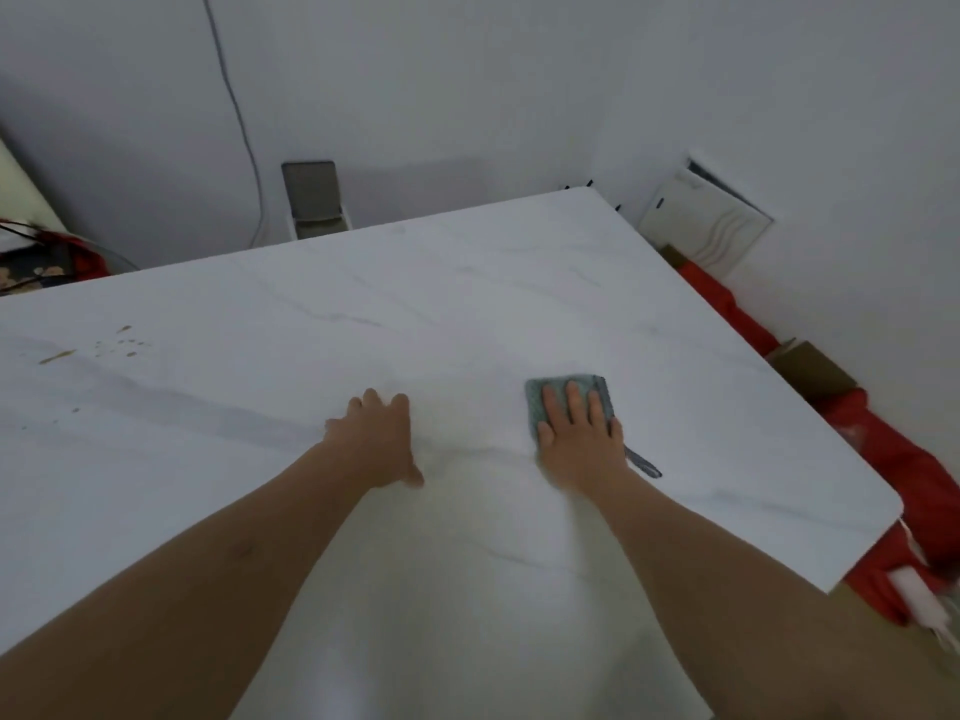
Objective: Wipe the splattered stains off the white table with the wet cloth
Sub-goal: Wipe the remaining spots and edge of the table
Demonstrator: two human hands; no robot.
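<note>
R hand (579, 439) lies flat, fingers straight, pressing the cloth (602, 394) onto the table (493, 304), approx 3 o'clock from frame centre; a cloth tail sticks out by the wrist. L hand (376, 441) rests palm-down w/ fingers spread on bare table, just left of centre, holding nothing. Brown stains (117, 345) sit at 9 o'clock, well apart from both hands. Red fabric (893, 459) lies beyond table's right edge.

A folded blue-green cloth (587, 389) lies flat on the white, grey-veined worktop (467, 314), toward its right side, with a thin strap trailing from its near corner. Small brown splattered stains (122, 345) dot the worktop's far left, well apart from the cloth.
</note>
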